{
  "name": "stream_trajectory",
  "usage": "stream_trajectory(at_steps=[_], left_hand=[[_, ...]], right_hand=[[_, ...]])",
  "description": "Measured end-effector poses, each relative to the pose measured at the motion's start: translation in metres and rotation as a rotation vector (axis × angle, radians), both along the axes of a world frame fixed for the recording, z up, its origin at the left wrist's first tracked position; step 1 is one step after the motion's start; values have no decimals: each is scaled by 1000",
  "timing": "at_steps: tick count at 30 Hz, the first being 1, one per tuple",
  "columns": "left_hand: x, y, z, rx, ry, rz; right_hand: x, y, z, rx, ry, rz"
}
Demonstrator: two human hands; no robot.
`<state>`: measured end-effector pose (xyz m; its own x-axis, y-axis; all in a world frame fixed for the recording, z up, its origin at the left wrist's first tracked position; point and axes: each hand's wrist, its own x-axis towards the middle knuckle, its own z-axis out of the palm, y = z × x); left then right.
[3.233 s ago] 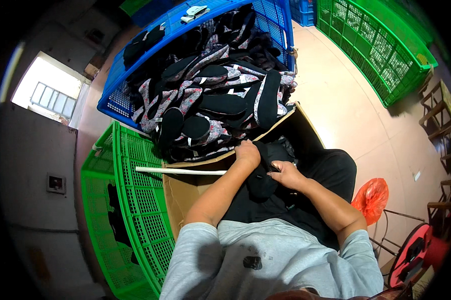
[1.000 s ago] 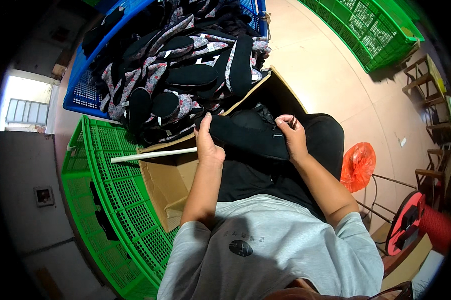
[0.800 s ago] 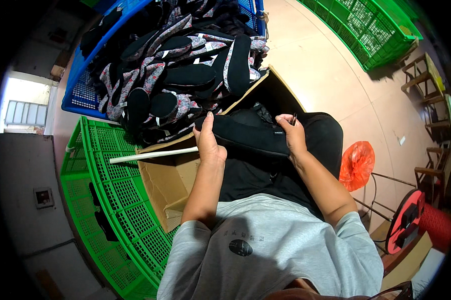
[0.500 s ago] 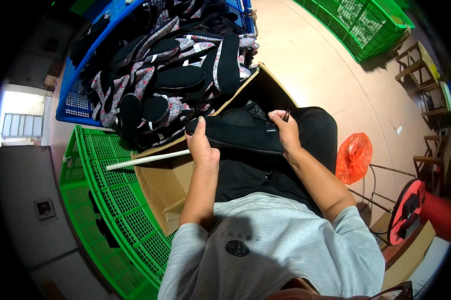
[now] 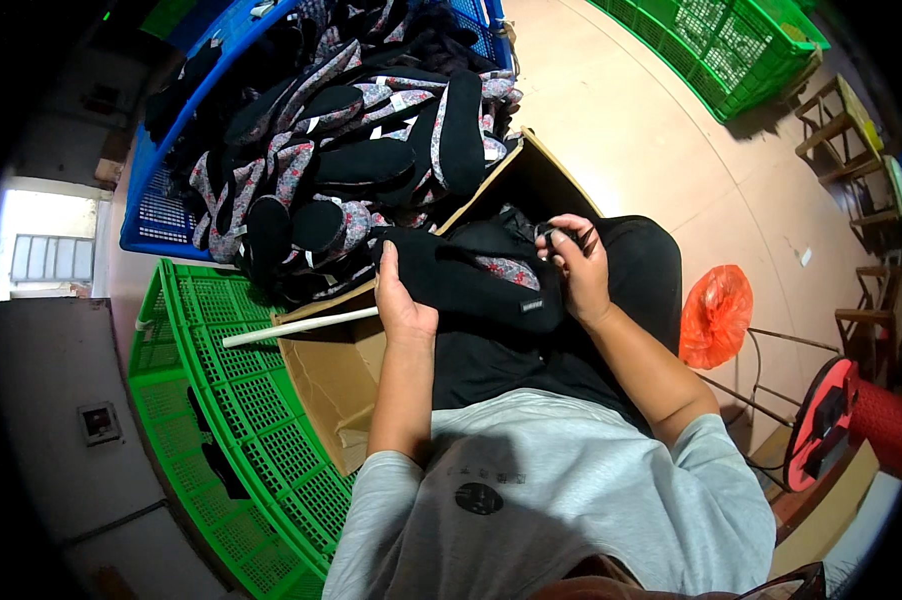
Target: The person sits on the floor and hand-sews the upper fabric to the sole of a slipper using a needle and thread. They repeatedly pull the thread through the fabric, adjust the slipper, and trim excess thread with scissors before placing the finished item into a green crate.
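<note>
A black fabric slipper (image 5: 456, 285) lies across my lap, its opening showing a grey-and-red floral lining and a small label on its edge. My left hand (image 5: 406, 305) is closed on one end of it, thumb on top. At the slipper's other end my right hand (image 5: 583, 272) is raised with curled fingers, pinching a small dark tool (image 5: 548, 238) whose kind I cannot make out. Beyond my hands, a pile of similar slippers (image 5: 361, 160) with black soles and floral linings fills a blue crate (image 5: 156, 215).
An open cardboard box (image 5: 321, 375) stands by my left forearm, with a white rod (image 5: 296, 326) across its edge. Left of it is a green plastic basket (image 5: 246, 400). On my right are an orange plastic bag (image 5: 716, 318) and a red round-ended object (image 5: 821, 425). Another green crate (image 5: 731, 75) stands far right.
The slipper has turned so that its lined opening shows. My right hand has come off its edge and curled up; my left hand keeps its hold.
</note>
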<state>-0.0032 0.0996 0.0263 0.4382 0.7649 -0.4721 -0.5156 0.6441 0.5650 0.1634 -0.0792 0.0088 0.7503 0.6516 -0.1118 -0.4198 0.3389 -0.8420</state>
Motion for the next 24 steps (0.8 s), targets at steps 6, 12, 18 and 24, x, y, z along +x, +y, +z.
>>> stream_trajectory(at_steps=[6,12,18,24], left_hand=[[2,-3,20,56,-78,-45],[2,-2,6,231,-92,-56],[3,-5,8,232,-73,-56],[6,-7,2,243,-144,-78]], right_hand=[[12,4,-2,-261,265,293],[-4,4,14,-283,314,715],[-8,-3,9,-289,411,960],[-9,-7,-1,-94,499,998]])
